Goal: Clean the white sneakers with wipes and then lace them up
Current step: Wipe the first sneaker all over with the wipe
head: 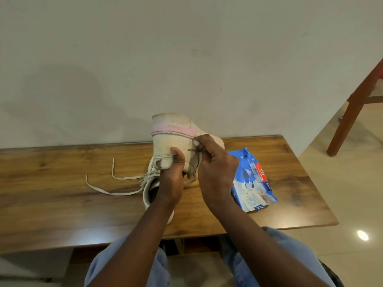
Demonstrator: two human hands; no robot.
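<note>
While the raised sneaker (172, 131), white with a pink band across it, is held tilted above the wooden table (62, 183) near its far edge, the left hand (172, 177) grips it from below, thumb curled up against its side. The right hand (215, 168) has its fingers bent, and its fingertips pinch the shoe's side at a seam; whether anything small sits between them cannot be told. Under both wrists a second sneaker (148, 193) lies on the tabletop, opening towards the person, its loose laces (107, 189) trailing off to the left. A blue pack of wipes (252, 183) lies just to the right of the hands. A wooden chair (352, 112) stands on the floor at the far right
</note>
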